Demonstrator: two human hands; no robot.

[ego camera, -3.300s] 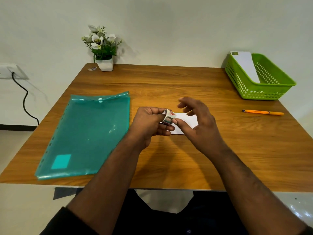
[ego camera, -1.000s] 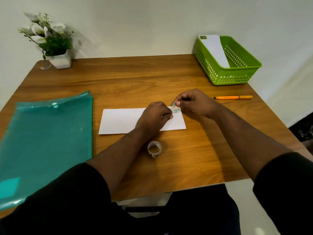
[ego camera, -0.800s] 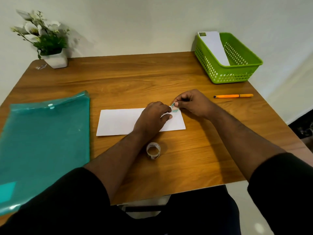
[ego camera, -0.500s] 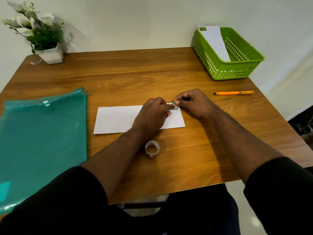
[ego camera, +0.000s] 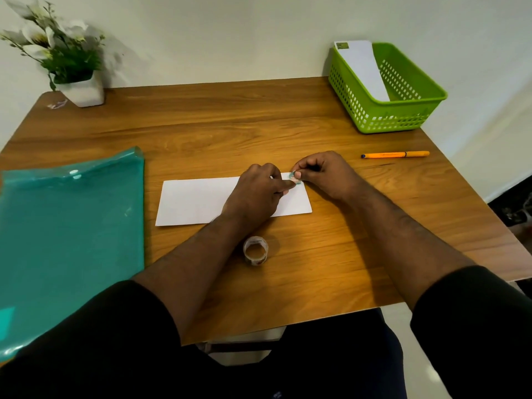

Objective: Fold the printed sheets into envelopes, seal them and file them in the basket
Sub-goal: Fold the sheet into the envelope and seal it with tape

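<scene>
A white envelope [ego camera: 198, 200] lies flat in the middle of the wooden table [ego camera: 218, 131]. Over its far right corner both hands meet on a small piece of patterned tape [ego camera: 294, 178]. My right hand [ego camera: 322, 171] pinches the piece between thumb and fingers. My left hand [ego camera: 256, 194] rests on the envelope with its fingertips on the same piece. The tape roll [ego camera: 255, 250] stands on the table just in front of the envelope, untouched. At the back right a green basket [ego camera: 403, 116] holds one white envelope [ego camera: 363, 67] leaning against its wall.
A teal plastic folder [ego camera: 69, 234] covers the table's left side. An orange pen [ego camera: 395, 154] lies right of my hands, in front of the basket. A potted white flower [ego camera: 66, 56] stands at the back left corner. The table's right edge is close to the pen.
Earlier my left hand held the tape roll above the envelope; the roll now stands on the table. Over the last second both hands stay at the corner, working the tape piece.
</scene>
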